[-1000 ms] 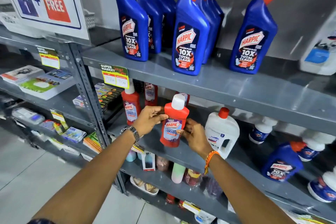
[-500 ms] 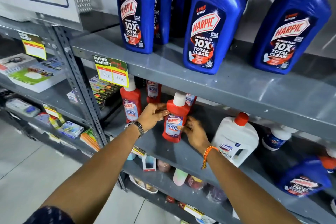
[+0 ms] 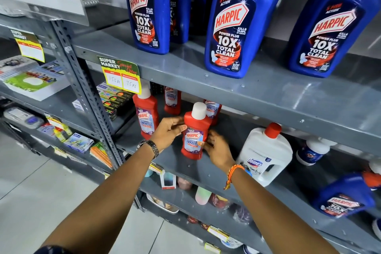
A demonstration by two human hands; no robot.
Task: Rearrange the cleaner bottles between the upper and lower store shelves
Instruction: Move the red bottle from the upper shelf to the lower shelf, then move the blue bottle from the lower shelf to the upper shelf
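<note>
A red Harpic bathroom cleaner bottle (image 3: 194, 132) with a white cap stands on the lower grey shelf (image 3: 185, 169), held from both sides. My left hand (image 3: 168, 133) grips its left side and my right hand (image 3: 216, 148) holds its right side near the base. Other red bottles (image 3: 145, 115) stand to the left and behind it. Several tall blue Harpic bottles (image 3: 237, 24) line the upper shelf (image 3: 257, 93). Another blue bottle (image 3: 344, 196) lies tilted at the lower shelf's right end.
A white Domex jug (image 3: 266, 152) with a red cap stands right of my right hand. White bottles (image 3: 313, 150) sit further right. A price tag (image 3: 121, 75) hangs from the upper shelf edge. A grey upright post (image 3: 86, 93) separates a left rack of small boxes.
The red bottle has gone from held in the air to standing on the lower shelf, further in. My view has moved closer to the shelves and lower.
</note>
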